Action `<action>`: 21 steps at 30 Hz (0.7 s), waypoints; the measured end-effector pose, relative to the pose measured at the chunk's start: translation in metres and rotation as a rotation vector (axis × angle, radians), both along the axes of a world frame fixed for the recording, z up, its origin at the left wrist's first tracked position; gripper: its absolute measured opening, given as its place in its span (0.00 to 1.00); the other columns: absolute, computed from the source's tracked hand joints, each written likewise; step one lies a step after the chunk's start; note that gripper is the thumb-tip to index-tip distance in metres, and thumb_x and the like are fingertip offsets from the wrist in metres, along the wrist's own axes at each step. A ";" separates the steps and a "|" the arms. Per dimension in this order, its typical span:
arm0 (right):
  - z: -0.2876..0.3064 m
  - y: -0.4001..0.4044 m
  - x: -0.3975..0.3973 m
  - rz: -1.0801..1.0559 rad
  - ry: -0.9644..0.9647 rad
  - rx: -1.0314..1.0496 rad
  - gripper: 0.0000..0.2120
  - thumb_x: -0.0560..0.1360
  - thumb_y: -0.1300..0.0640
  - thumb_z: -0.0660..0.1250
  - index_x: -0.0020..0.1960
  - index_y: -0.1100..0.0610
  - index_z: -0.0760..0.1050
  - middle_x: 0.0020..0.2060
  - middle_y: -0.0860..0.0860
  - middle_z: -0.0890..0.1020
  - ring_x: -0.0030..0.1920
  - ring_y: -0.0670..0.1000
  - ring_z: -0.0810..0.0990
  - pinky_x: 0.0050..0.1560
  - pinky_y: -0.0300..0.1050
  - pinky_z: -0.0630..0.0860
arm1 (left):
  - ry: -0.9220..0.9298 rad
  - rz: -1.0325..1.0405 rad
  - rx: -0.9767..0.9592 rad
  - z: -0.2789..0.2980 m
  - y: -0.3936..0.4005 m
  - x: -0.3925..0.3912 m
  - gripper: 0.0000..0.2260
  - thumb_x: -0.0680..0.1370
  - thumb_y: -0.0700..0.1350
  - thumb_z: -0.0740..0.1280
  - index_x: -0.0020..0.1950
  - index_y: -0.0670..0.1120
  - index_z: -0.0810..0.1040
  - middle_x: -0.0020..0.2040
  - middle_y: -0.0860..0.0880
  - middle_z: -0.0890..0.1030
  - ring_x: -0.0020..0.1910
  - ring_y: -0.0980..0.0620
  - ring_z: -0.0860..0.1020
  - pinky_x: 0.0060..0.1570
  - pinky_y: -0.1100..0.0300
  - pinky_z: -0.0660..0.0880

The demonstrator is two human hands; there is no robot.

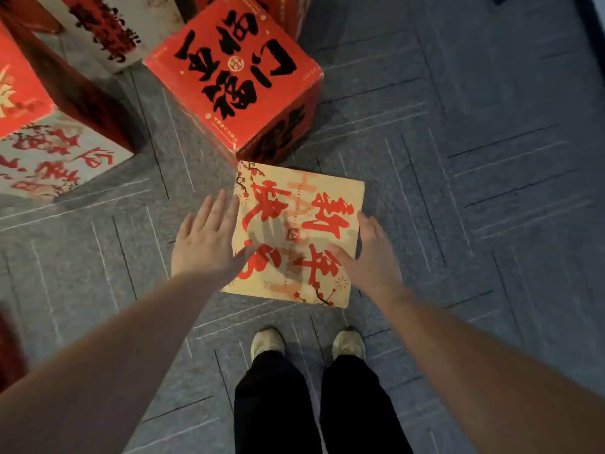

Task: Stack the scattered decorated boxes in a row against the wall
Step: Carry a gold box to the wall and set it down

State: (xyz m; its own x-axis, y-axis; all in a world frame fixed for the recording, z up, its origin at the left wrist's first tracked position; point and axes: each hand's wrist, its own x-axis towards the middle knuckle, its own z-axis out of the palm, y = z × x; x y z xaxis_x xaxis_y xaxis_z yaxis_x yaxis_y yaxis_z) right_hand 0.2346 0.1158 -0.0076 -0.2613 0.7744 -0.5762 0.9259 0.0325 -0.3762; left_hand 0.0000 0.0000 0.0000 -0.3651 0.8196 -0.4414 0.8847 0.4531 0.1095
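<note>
Two bare hands reach down on either side of a cream box (pixel 294 234), printed with red characters and plum-blossom sprigs, that sits on the grey carpet (pixel 474 191) just ahead of the person's pale shoes (pixel 266 342). The left hand (pixel 209 237) has its fingers straight and spread along the box's left edge, its thumb laid over the top face; the right hand (pixel 370 253) is likewise flat-fingered at the right edge, thumb resting on the top. Neither hand curls round the box, and whether the fingers press its sides cannot be told. Just beyond the fingertips, a red box (pixel 235 70) with large black characters stands with its near corner almost meeting the cream box's far left corner. Further off, past the left hand, a taller red-and-cream box (pixel 49 152) stands at the frame's left edge, and a white box (pixel 108 27) with dark lettering lies beyond it toward the top. All the boxes show closed faces, so nothing of any contents can be seen. Black trouser legs (pixel 275 404) fill the space between the forearms.
</note>
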 end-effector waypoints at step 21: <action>-0.132 -0.027 0.000 -0.301 -0.078 -0.164 0.52 0.70 0.39 0.71 0.77 0.45 0.36 0.78 0.48 0.44 0.78 0.55 0.50 0.72 0.59 0.58 | -0.213 0.395 0.063 -0.142 -0.020 0.007 0.48 0.70 0.67 0.66 0.78 0.48 0.44 0.79 0.48 0.49 0.77 0.47 0.51 0.73 0.47 0.55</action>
State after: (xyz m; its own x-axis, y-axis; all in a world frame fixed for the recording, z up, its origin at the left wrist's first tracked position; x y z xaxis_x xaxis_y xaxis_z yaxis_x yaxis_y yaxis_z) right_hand 0.2345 0.0887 -0.1391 0.0143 0.7055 -0.7086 0.9111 -0.3011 -0.2814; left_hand 0.0068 -0.0204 -0.1418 -0.5615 0.6636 -0.4943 0.6002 0.7378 0.3088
